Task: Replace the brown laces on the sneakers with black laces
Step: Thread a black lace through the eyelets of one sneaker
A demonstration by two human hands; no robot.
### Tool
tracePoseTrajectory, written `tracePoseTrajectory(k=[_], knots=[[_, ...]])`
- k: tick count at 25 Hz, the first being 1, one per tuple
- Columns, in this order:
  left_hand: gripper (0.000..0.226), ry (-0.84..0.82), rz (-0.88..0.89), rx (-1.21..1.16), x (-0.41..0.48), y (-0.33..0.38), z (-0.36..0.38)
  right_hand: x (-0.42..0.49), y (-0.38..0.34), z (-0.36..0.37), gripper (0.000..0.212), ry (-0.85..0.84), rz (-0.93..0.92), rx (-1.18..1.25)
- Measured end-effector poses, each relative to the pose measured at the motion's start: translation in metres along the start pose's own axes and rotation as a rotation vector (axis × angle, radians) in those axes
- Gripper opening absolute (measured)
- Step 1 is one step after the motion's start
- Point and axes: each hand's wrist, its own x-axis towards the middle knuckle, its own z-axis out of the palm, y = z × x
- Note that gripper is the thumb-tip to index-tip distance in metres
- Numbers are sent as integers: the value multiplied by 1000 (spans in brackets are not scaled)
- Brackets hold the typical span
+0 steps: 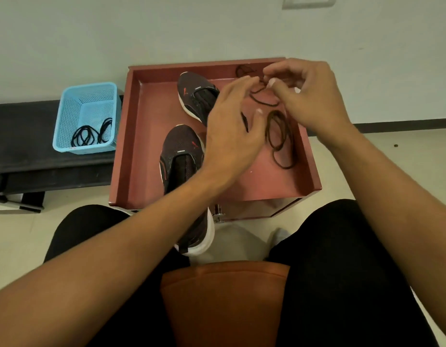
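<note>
Tray (121,151), 7 o'clock: near sneaker (182,156), heel past the front rim. 4 o'clock: brown coil (279,136) lay flat. 1 o'clock, raised above the tray: second brown lace (260,92) between both grips. Judged light, limp, tangle-prone; best taken near an end. Right grip (309,96) pinched it, fingers curled. Left grip (229,126) was palm-down, fingers reaching the same strand; pinch or touch, could not tell. 11 o'clock: far sneaker (197,96). Outside the tray, 9 o'clock: basket (64,116) held black laces (88,136), untouched.
</note>
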Motion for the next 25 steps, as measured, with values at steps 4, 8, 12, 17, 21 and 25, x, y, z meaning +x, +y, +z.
tracePoseTrajectory(k=[4, 8, 12, 17, 21, 25], knots=[[42, 39, -51, 141, -12, -19, -67, -25, -28, 17, 24, -55, -7, 50], [28, -28, -194, 225, -16, -33, -111, -27, -37, 30, 24, -83, 24, 27], [11, -310, -180, 469, -30, -33, -149, -33, -43, 50, 24, -183, 27, -39], [48, -615, -96, 685, -82, -11, -159, -70, -52, 87, 30, -443, -42, -245], [66, -711, -91, 800, -97, -15, -157, -95, -49, 102, 50, -482, -35, -309], [63, -742, -94, 810, -101, -26, -154, -99, -46, 107, 52, -497, 6, -307]])
